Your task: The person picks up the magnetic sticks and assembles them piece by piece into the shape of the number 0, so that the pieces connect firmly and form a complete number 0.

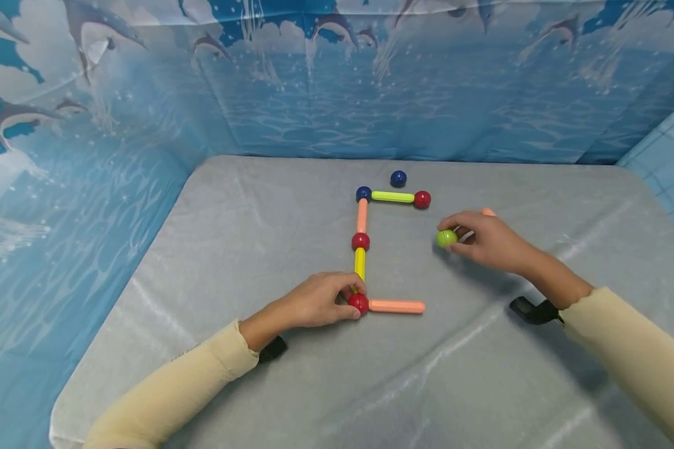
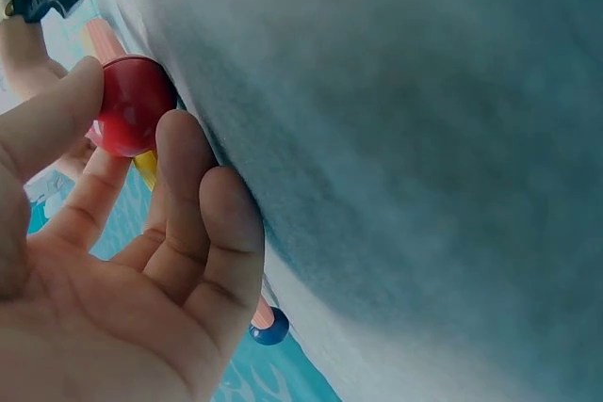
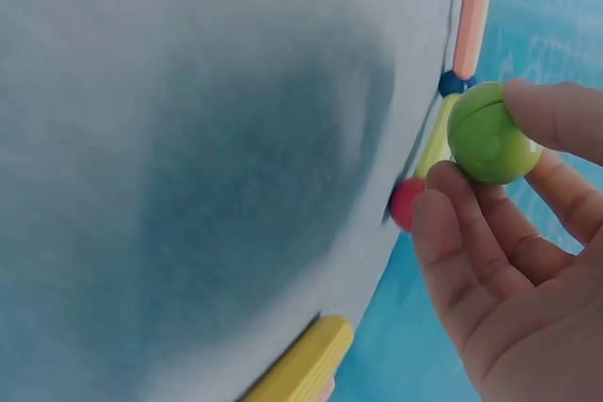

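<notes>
My left hand [image 1: 320, 300] holds a red ball [image 1: 358, 304] between thumb and fingers at the near corner of a chain of sticks and balls. From that ball an orange stick [image 1: 397, 306] points right, its far end bare. A yellow stick [image 1: 360, 265] runs away from it to a second red ball [image 1: 361, 241]. Beyond lie another orange stick [image 1: 362, 215], a blue ball [image 1: 363, 194], a yellow-green stick [image 1: 393, 197] and a third red ball [image 1: 422, 199]. To the right, my right hand [image 1: 488, 242] pinches a green ball [image 3: 492, 134], held above the cloth.
A loose blue ball [image 1: 398, 179] sits behind the yellow-green stick. The tip of an orange stick [image 1: 488, 212] shows past my right hand. A yellow stick [image 3: 303, 361] lies on the grey cloth [image 1: 247, 218] in the right wrist view. A dolphin-print curtain [image 1: 371, 112] closes the back.
</notes>
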Demonstrator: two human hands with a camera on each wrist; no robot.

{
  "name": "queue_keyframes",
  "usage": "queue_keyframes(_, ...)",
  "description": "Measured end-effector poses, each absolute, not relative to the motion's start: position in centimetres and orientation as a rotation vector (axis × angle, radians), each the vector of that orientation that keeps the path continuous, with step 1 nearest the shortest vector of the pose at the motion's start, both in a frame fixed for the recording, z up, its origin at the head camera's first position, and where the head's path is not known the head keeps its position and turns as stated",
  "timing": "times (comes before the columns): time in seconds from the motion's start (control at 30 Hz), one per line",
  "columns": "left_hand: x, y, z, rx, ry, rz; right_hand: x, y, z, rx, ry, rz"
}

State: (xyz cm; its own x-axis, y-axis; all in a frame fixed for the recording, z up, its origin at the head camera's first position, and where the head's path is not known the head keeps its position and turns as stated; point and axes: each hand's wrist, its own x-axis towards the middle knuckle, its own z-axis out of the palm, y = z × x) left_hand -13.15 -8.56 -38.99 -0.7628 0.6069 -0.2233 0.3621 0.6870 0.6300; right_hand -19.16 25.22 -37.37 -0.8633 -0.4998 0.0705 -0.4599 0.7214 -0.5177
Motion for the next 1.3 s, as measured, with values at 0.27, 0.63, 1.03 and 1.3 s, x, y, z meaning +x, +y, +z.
queue_keyframes(0.27, -13.3, -8.6, -39.0, 0.753, 2.474, 0.802, -16.5, 25.7, -38.0, -0.788, 2.834, -0.726)
queue_keyframes(0.63, -13.3, -8.6, -39.0, 0.757, 2.476, 0.796, -12.5, 25.3, -38.1, -0.927, 2.795, -0.719)
queue_keyframes(1.03, -13.3, -8.6, -38.9, 0.754, 2.470, 0.797, -11.6, 24.1, -38.6, -0.863, 2.699, -0.697)
queue_keyframes(1.3, -13.2, -8.6, -39.0, 0.799, 2.487, 0.814, -11.5, 23.4, -38.7, -0.864, 2.648, -0.722)
